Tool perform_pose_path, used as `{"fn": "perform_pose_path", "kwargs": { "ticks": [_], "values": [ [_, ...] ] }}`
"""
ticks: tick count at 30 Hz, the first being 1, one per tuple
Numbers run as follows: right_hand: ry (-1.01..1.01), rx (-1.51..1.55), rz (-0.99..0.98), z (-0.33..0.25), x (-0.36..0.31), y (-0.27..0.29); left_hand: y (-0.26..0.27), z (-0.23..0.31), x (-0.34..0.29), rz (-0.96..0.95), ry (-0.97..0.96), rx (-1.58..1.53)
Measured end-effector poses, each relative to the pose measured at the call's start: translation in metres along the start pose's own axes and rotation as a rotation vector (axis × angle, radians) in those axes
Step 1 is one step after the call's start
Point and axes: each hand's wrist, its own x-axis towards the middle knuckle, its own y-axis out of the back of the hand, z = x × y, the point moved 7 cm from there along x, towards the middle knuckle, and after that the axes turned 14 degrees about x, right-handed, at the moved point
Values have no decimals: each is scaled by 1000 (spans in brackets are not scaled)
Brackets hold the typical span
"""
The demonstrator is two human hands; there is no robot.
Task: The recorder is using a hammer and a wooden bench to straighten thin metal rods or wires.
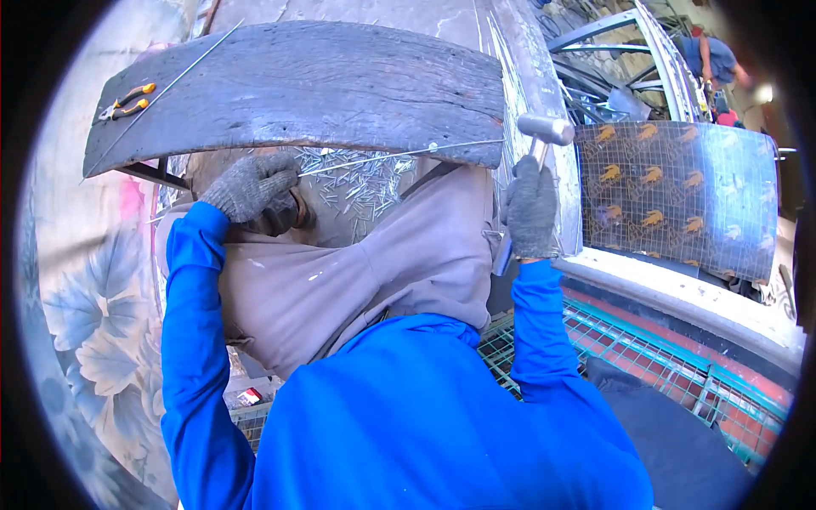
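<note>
My left hand [251, 185], in a grey knitted glove, is closed around one end of a thin metal rod [365, 160]. The rod slants up to the right, its far part lying over the near edge of a dark, weathered wooden bench [297, 85]. In my right hand [531, 212], also gloved in grey, a hammer [548, 130] is gripped by its handle, with the metal head raised just off the bench's right end. Pliers [127, 104] with orange and black handles lie at the bench's left end. Beside them a longer thin rod [183, 75] rests diagonally across the wood.
Many short metal pieces [361, 191] are scattered on the floor below the bench. At the right stand a dark board with orange prints [680, 200] and metal frames [654, 55]; another person [718, 61] is behind. Teal wire mesh [595, 327] lies at my right side.
</note>
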Motion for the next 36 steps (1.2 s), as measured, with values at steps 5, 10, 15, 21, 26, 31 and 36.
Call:
{"fn": "perform_pose_path", "kwargs": {
  "ticks": [5, 10, 15, 21, 26, 31, 36],
  "values": [
    [621, -790, -402, 11, -2, -25, -6, -6, -1, -49, 44, -93],
    [737, -850, -84, 8, -12, -17, -2, 6, 8, -102, 22, -95],
    [776, -832, -318, 2, -1, -24, -5, 0, 4, -177, 57, -157],
    [873, -899, -353, 14, -22, -40, -4, -1, 8, -115, 36, -27],
    [260, -569, -370, 57, -10, -18, 6, -9, 9, -92, 135, -141],
    [649, -763, -310, 60, -32, -20, 24, -37, 4, -240, 120, 78],
    [627, -819, -365, 51, -24, -27, 22, -45, 5, -176, -34, 108]
  ]
}}
